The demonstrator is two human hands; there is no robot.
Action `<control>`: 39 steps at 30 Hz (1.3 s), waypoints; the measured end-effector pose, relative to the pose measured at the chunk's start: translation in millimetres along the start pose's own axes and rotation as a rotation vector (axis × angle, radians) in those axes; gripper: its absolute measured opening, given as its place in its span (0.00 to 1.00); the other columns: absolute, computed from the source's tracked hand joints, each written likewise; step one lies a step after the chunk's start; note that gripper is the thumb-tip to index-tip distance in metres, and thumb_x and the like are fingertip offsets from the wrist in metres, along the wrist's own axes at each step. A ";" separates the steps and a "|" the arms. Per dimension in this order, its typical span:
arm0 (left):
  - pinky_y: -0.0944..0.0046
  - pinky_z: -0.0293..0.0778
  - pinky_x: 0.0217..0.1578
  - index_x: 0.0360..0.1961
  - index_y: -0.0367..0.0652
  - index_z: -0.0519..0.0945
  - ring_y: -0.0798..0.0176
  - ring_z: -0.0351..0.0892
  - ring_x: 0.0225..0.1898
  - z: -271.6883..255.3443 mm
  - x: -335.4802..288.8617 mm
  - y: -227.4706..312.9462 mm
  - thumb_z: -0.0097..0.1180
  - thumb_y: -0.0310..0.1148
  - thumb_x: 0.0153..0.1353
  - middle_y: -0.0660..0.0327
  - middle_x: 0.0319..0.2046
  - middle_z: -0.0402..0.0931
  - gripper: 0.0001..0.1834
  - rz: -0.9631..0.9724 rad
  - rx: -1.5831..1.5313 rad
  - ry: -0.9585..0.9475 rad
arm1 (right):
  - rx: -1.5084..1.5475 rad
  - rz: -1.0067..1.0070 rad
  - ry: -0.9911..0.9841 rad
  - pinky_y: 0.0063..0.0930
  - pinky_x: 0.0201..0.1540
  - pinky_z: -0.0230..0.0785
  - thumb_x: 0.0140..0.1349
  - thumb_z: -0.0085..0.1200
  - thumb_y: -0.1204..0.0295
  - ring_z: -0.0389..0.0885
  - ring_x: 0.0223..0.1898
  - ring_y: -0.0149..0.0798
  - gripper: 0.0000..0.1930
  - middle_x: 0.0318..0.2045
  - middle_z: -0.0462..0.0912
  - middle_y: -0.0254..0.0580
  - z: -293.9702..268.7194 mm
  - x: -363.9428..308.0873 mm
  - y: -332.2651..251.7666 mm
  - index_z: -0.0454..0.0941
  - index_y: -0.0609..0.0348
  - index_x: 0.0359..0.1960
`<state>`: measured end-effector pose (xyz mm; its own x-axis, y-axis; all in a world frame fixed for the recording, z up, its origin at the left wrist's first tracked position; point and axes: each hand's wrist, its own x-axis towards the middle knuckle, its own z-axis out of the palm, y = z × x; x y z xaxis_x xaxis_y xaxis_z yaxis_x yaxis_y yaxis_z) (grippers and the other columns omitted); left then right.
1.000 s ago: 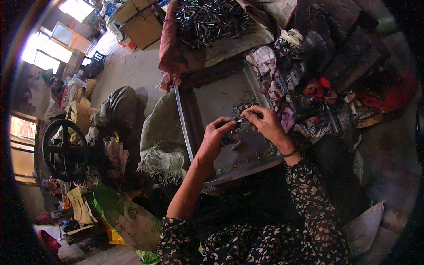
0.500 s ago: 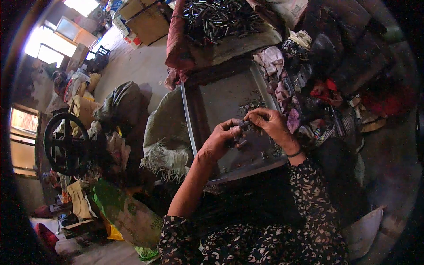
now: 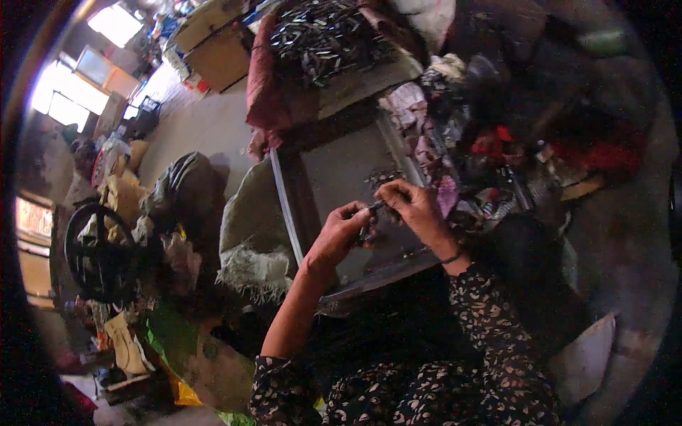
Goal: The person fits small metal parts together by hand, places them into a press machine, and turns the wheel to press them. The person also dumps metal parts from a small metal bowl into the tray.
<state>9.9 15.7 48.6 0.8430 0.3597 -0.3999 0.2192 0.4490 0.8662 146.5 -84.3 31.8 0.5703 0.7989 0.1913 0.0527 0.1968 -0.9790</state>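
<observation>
Head: slim metal piece (image 3: 376,205) between hands (image 3: 342,231) (image 3: 415,207)

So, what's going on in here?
A person is using both bare hands over a shallow tray. The left hand and right hand meet at a small dark piece, their fingers pinched around it, though its detail is too blurred to make out. Some small bits lie in the tray, and beyond it sits a big heap of dark, shiny pieces.

Center: one left hand (image 3: 339,231), one right hand (image 3: 419,209), one tray (image 3: 339,162), one wristband (image 3: 452,258). Left: one wheel (image 3: 100,244). Top: metal pieces (image 3: 323,41), uncountable.
</observation>
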 end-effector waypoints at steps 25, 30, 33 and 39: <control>0.72 0.70 0.24 0.41 0.34 0.74 0.71 0.73 0.24 89.7 60.4 7.2 0.54 0.35 0.55 0.62 0.26 0.74 0.17 0.059 0.120 -0.011 | -0.331 0.119 0.251 0.24 0.27 0.64 0.59 0.48 0.65 0.70 0.23 0.24 0.11 0.21 0.75 0.31 -88.0 -9.3 -15.7 0.73 0.62 0.29; 0.74 0.69 0.23 0.38 0.33 0.75 0.73 0.72 0.23 106.1 57.6 16.9 0.54 0.35 0.54 0.62 0.25 0.75 0.16 0.061 0.300 0.004 | -0.330 0.100 0.253 0.25 0.34 0.66 0.58 0.48 0.66 0.76 0.31 0.32 0.10 0.29 0.79 0.39 -87.8 -20.4 -24.6 0.74 0.62 0.33; 0.75 0.67 0.22 0.38 0.33 0.75 0.73 0.72 0.23 93.9 62.2 7.3 0.54 0.35 0.54 0.62 0.25 0.75 0.15 0.026 0.325 -0.017 | -0.587 -0.132 0.315 0.27 0.32 0.67 0.57 0.49 0.71 0.75 0.31 0.36 0.09 0.30 0.76 0.41 -95.9 -29.6 -36.0 0.72 0.61 0.37; 0.74 0.67 0.23 0.38 0.33 0.75 0.72 0.72 0.23 92.4 53.6 22.4 0.53 0.35 0.54 0.62 0.26 0.75 0.15 0.036 0.332 0.014 | -1.000 -0.423 0.798 0.35 0.49 0.59 0.54 0.51 0.72 0.68 0.45 0.45 0.12 0.40 0.70 0.46 -154.8 -52.4 -106.8 0.70 0.59 0.41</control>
<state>105.4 -30.5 74.2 0.8467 0.3831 -0.3693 0.3393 0.1459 0.9293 237.9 -235.2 115.5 0.6613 0.1668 0.7313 0.7176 -0.4246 -0.5521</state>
